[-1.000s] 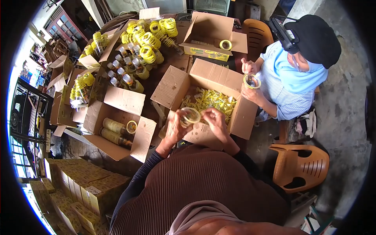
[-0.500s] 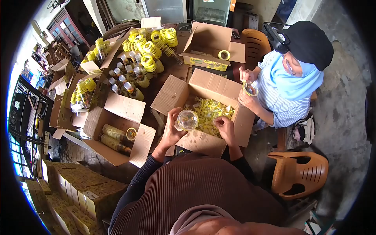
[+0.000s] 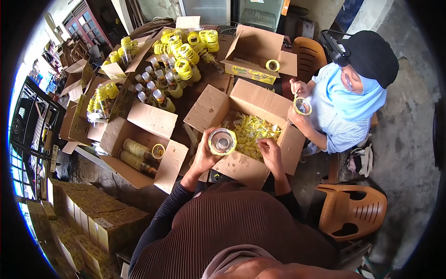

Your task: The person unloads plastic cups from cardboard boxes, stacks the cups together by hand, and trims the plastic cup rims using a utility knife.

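My left hand [image 3: 207,153] is wrapped round a clear plastic cup [image 3: 222,141] with a yellow rim, its round end turned up toward me. To the right, my right hand [image 3: 270,152] hovers at the near right side of an open cardboard box [image 3: 251,98], thumb and fingers pinched together. Whatever those fingers hold, if anything, is too small to make out. Inside the box lies a heap of yellow strips and scraps [image 3: 253,130]. The cup is above the box's near left part.
A co-worker [image 3: 350,97] at the right holds a similar cup [image 3: 302,106]. Left of me, a cardboard box [image 3: 139,179] contains stacked cups [image 3: 137,148]. Yellow-rimmed cup stacks [image 3: 186,51] crowd the table behind. An orange plastic chair [image 3: 353,211] stands at lower right.
The cup in my left hand has turned so its round end faces me more squarely. My right hand stays pinched above the box. The whole view has shifted slightly.
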A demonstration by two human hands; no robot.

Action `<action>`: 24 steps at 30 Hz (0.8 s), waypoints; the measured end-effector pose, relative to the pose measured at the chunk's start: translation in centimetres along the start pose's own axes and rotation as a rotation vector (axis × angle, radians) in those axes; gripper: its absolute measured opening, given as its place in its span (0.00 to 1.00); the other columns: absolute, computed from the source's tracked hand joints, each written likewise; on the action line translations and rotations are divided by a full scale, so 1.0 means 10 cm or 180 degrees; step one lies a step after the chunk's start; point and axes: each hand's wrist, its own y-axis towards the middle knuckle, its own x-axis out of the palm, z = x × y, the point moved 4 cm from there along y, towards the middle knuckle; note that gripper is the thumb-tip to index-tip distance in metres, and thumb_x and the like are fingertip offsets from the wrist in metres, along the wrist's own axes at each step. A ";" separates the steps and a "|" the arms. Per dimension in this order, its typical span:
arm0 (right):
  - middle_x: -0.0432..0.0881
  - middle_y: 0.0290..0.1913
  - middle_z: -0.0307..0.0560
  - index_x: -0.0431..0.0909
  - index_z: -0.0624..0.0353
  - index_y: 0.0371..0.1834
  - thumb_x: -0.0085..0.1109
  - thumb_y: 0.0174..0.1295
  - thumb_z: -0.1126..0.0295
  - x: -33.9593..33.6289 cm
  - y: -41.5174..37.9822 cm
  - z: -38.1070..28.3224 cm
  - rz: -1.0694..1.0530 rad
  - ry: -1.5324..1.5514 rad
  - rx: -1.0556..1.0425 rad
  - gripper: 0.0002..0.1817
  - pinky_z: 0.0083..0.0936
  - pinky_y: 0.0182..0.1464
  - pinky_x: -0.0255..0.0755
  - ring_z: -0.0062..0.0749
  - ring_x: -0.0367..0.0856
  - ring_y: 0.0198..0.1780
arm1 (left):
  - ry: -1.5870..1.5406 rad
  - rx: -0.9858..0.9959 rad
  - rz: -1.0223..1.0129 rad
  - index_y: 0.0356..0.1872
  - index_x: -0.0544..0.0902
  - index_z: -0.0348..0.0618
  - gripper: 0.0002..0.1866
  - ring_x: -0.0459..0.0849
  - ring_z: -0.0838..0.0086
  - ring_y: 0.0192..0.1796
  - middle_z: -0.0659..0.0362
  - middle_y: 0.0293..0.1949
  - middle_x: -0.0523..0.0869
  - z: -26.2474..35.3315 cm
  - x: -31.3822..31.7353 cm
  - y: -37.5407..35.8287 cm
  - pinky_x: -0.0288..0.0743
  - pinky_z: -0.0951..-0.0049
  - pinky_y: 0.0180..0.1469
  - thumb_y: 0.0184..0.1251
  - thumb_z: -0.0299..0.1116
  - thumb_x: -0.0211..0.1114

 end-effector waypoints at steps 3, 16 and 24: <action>0.79 0.38 0.47 0.79 0.63 0.40 0.60 0.60 0.80 0.07 0.02 -0.37 -0.0163 0.0290 -0.0279 0.06 0.21 0.37 0.75 0.28 0.81 0.36 | 0.0022 -0.0038 -0.0207 0.66 0.59 0.37 0.42 0.75 0.67 0.59 0.52 0.56 0.75 -0.09 0.04 -0.03 0.67 0.66 0.64 0.49 0.24 0.73; 0.81 0.47 0.49 0.80 0.56 0.43 0.55 0.54 0.85 -0.03 -0.03 -0.02 -0.0104 -0.0913 -0.0354 0.15 0.35 0.52 0.73 0.46 0.78 0.50 | -0.1631 -0.1209 0.0469 0.71 0.52 0.50 0.43 0.80 0.64 0.52 0.48 0.57 0.76 -0.39 -0.29 -0.43 0.74 0.61 0.58 0.54 0.30 0.64; 0.78 0.40 0.52 0.77 0.58 0.48 0.58 0.57 0.83 -0.56 -0.34 0.18 0.0345 -0.0662 0.0015 0.16 0.32 0.43 0.76 0.43 0.81 0.43 | -0.1428 -0.1384 0.0949 0.70 0.57 0.47 0.32 0.83 0.64 0.46 0.47 0.54 0.78 -0.37 -0.63 -0.66 0.79 0.63 0.52 0.67 0.38 0.58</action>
